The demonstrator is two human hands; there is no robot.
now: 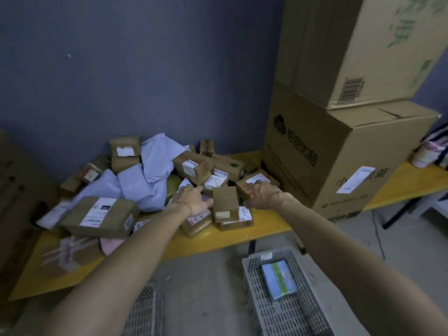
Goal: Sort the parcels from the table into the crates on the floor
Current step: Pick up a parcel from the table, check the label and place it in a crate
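Note:
A heap of brown cardboard parcels (pixel 194 167) and pale blue mailer bags (pixel 145 180) lies on the yellow table (pixel 213 241). A small brown box (pixel 225 202) stands tilted at the front of the heap, between my hands. My left hand (pixel 194 200) reaches in with straight fingers, and its thumb touches the box's left side. My right hand (pixel 261 194) lies over a labelled brown parcel (pixel 257 178) with its fingers curled round the near edge. On the floor stands a grey perforated crate (pixel 308 318) holding a blue and green box (pixel 278 280).
A second grey crate (pixel 145 311) shows partly at the bottom centre. Two large cartons (pixel 339 154) are stacked on the table's right part, close to my right hand. A paper cup (pixel 424 156) stands at the far right. A bigger labelled parcel (pixel 99 215) lies front left.

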